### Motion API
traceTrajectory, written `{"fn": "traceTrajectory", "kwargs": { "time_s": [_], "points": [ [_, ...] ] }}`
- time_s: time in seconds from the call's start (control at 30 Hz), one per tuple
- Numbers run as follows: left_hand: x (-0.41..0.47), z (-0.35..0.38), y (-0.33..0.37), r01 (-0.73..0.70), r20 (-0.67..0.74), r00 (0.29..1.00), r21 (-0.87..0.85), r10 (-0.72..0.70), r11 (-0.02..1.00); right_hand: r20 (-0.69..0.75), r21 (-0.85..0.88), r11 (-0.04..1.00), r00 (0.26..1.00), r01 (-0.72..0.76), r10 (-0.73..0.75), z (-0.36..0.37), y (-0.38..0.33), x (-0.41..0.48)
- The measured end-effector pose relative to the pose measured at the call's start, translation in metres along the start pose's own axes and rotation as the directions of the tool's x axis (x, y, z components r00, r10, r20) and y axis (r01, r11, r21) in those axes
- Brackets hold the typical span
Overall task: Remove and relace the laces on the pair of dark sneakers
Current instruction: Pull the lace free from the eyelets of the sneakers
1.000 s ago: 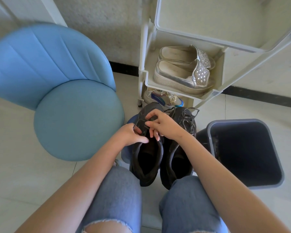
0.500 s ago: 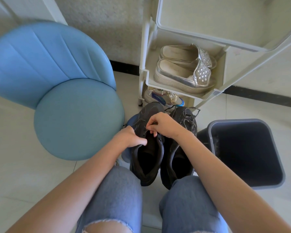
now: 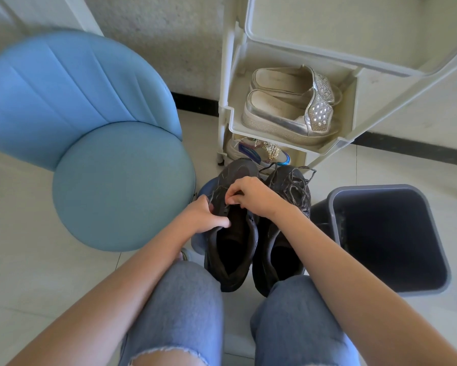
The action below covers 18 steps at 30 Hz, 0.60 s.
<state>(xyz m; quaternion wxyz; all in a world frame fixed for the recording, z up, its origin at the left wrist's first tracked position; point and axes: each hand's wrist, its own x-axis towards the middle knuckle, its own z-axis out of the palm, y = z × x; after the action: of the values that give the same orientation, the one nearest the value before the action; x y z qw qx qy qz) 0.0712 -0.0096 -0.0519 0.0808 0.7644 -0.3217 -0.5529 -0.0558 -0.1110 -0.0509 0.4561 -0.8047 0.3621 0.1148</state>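
Framing the view nearest: denim knees | between them chair-side dark sneaker, left hand gripping its collar | right hand, fingers curled, pinches its lace | bin-side dark sneaker touching, laced | blue chair left, grey bin right | shoe rack beyond, holding silver slip-ons

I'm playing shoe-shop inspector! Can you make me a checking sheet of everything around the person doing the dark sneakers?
Surface: pale tiled floor, glossy.
Job's things: sneaker by the chair, its lace showing towards the toe; second sneaker laced, ends loose.
Clutter: dark bin beside the second sneaker.
Grippers: left hand grips the collar of the sneaker by the chair; right hand pinches the lace.
Cables: nothing seen.
Surroundings: blue chair; pale shelf rack holding silver slippers; wall with a dark baseboard.
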Motion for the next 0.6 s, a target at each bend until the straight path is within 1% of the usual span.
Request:
{"fn": "traceTrajectory", "kwargs": {
  "time_s": [0.23, 0.33, 0.5, 0.6],
  "points": [
    [-0.0020, 0.0008, -0.0055, -0.062, -0.002, 0.998, -0.041, 0.062, 0.997, 0.023, 0.009, 1.000, 1.000, 0.000, 0.000, 0.0005, 0.0031, 0.0029],
    [-0.0025, 0.0007, -0.0048, -0.077, 0.009, 0.997, -0.040, 0.077, 0.996, 0.024, -0.004, 1.000, 0.999, -0.021, 0.022, 0.0011, 0.0009, 0.0040],
    [-0.0024, 0.0023, -0.0052, -0.101, 0.004, 0.995, -0.023, 0.101, 0.995, -0.047, 0.120, 0.991, 0.997, -0.051, 0.057, 0.0047, -0.0022, -0.0009],
    [-0.0033, 0.0017, -0.0049, -0.108, -0.003, 0.994, -0.029, 0.108, 0.994, -0.055, 0.146, 0.987, 0.996, -0.066, 0.075, 0.0052, -0.0025, -0.0021]
  ]
}}
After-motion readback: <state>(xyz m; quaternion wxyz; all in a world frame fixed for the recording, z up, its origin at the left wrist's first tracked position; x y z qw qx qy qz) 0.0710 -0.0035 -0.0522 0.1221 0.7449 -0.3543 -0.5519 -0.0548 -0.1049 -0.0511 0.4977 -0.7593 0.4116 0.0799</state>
